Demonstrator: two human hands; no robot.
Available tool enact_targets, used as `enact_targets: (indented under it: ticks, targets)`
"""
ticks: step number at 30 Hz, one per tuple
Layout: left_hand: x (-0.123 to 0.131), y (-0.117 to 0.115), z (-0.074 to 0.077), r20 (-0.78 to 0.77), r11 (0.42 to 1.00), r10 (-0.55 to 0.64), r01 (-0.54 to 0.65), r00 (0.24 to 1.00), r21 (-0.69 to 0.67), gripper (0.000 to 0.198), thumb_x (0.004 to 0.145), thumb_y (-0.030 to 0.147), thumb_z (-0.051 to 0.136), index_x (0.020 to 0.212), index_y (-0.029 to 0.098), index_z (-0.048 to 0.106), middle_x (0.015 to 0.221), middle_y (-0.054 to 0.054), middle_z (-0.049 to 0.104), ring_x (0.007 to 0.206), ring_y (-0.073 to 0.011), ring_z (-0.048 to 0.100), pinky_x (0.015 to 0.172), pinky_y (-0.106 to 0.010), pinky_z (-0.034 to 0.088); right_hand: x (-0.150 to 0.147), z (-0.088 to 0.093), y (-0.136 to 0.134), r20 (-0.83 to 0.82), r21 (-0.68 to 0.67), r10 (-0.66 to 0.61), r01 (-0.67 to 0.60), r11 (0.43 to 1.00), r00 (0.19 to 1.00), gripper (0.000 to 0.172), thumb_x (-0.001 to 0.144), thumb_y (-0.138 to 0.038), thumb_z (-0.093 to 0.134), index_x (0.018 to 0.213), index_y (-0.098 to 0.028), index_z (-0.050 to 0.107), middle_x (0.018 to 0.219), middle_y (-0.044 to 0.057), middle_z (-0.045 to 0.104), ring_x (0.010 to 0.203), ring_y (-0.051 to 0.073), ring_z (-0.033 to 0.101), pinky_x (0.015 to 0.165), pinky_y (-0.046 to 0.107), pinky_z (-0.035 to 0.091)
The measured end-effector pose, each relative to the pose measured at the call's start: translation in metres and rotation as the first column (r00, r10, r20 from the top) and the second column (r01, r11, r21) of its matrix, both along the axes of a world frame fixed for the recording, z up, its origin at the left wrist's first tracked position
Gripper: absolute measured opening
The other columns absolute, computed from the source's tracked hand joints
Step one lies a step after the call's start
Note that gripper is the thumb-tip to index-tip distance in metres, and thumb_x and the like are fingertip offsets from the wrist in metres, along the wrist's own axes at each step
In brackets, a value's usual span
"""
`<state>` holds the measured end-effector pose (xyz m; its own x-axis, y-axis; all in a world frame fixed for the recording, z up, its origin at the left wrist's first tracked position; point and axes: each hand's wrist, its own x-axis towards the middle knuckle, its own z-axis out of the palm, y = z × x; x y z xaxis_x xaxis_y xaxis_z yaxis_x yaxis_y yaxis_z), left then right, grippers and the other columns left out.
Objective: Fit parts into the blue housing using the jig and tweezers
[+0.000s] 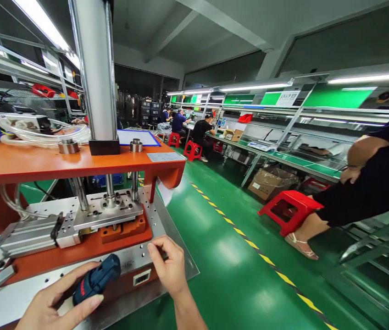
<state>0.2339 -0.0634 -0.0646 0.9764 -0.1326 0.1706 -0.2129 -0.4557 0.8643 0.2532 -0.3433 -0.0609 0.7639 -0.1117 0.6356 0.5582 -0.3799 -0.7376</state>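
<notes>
the left hand (55, 300) wraps around a dark blue handheld tool (96, 279) with a red mark, holding it just above a perforated steel plate (146, 261) at the front of a press. the right hand (169, 266) is half curled, its fingertips (151, 247) at the plate; whether it grips anything there cannot be told. behind them are a steel die set (108, 213), the orange surface (43, 165) and a steel column (94, 68). off to the right, a person in dark clothes (363, 197) is beside a red stool (289, 211).
</notes>
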Motion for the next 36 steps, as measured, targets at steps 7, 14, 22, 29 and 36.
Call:
enact_targets:
  ticks: [7, 14, 22, 29, 36]
  targets:
    - [-0.014, -0.019, 0.019, -0.02, 0.987, 0.122, -0.123, 0.992, -0.108, 0.057, 0.065, 0.061, 0.082, 0.11, 0.027, 0.078, 0.116, -0.003, 0.076, 0.108, -0.0293, 0.072, 0.095, -0.032, 0.055, 0.0, -0.004, -0.001, -0.023, -0.003, 0.036, -0.036, 0.999, 0.999, 0.019, 0.097, -0.029, 0.059, 0.081, -0.021, 0.063, 0.074, 0.0, 0.061, 0.067, 0.015, 0.058, 0.063, 0.026, 0.045]
    - [-0.013, -0.023, 0.029, -0.022, 0.993, 0.079, -0.08, 0.997, -0.087, 0.053, 0.067, 0.059, 0.082, 0.108, 0.025, 0.078, 0.112, -0.005, 0.077, 0.1, -0.0267, 0.074, 0.094, -0.03, 0.056, 0.046, 0.051, 0.008, 0.122, -0.37, 0.085, -0.035, 0.929, 0.989, 0.022, 0.092, -0.018, 0.064, 0.113, -0.024, 0.068, 0.109, 0.006, 0.068, 0.105, 0.024, 0.059, 0.093, 0.038, 0.049]
    - [-0.007, -0.006, 0.042, 0.123, 0.991, 0.068, -0.082, 0.99, 0.109, 0.053, 0.071, 0.06, 0.077, 0.113, 0.027, 0.076, 0.114, -0.003, 0.077, 0.106, -0.0271, 0.073, 0.093, -0.029, 0.058, 0.124, 0.075, 0.031, -0.02, -0.652, 0.228, -0.186, 0.735, 0.973, 0.033, 0.058, -0.015, 0.093, 0.083, -0.02, 0.073, 0.084, 0.003, 0.071, 0.086, 0.027, 0.066, 0.083, 0.038, 0.054]
    - [0.045, -0.023, 0.099, 0.306, 0.925, -0.095, -0.03, 0.947, 0.38, 0.05, 0.083, 0.051, 0.069, 0.126, 0.026, 0.069, 0.124, -0.005, 0.073, 0.114, -0.0285, 0.069, 0.098, -0.033, 0.054, 0.038, 0.061, 0.007, 0.193, -0.124, -0.062, 0.086, 0.989, 0.979, 0.033, 0.095, -0.019, 0.061, 0.127, -0.024, 0.06, 0.123, 0.011, 0.063, 0.116, 0.027, 0.059, 0.101, 0.043, 0.05]
    - [0.101, -0.054, 0.092, 0.272, 0.874, -0.238, 0.083, 0.932, 0.479, 0.042, 0.091, 0.041, 0.055, 0.127, 0.023, 0.068, 0.119, -0.007, 0.075, 0.109, -0.0281, 0.072, 0.092, -0.034, 0.056, -0.024, 0.005, -0.061, 0.092, 0.14, -0.28, 0.266, 0.954, 0.956, 0.036, 0.096, -0.034, 0.063, 0.13, -0.021, 0.06, 0.131, 0.014, 0.058, 0.118, 0.029, 0.058, 0.102, 0.043, 0.049]
